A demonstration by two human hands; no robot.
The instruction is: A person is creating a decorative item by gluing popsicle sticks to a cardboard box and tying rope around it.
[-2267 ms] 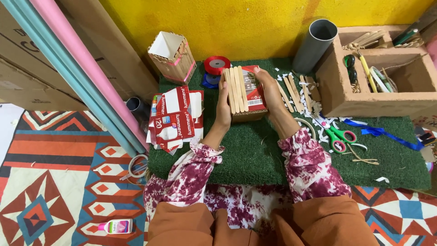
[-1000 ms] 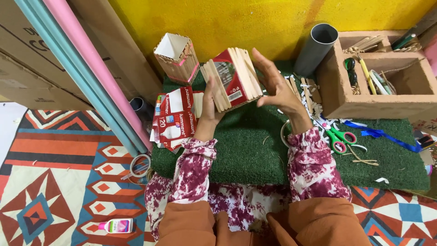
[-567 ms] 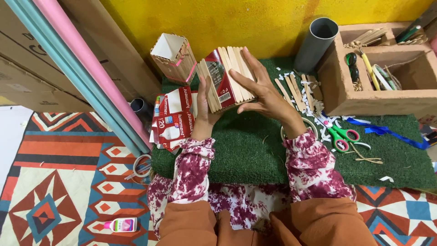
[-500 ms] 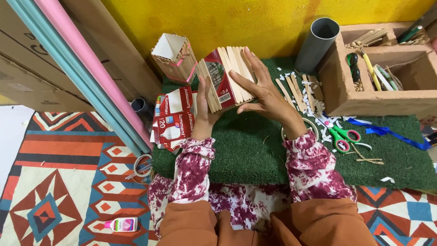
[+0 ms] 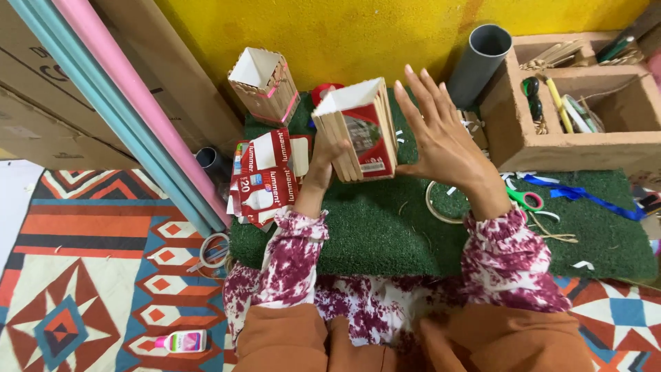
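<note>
Comparing with a moment ago, the stick-clad box (image 5: 358, 131) has turned more upright and the right hand (image 5: 441, 141) has come off it, fingers now spread flat just beside its red face. From the left, pink and blue rolls (image 5: 131, 110) lean against cardboard, and a patterned rug (image 5: 103, 269) carries a small glue bottle (image 5: 180, 340). The left hand (image 5: 323, 158) is clamped on the box from behind, lifting it above the green turf mat (image 5: 372, 227), beside flattened red cartons (image 5: 265, 179) and a second stick box (image 5: 265, 84). Rightward stand a grey pipe (image 5: 478, 62) and a cardboard organiser (image 5: 571, 127); green-handled scissors (image 5: 527, 200) lie near the mat's bare front strip.
</note>
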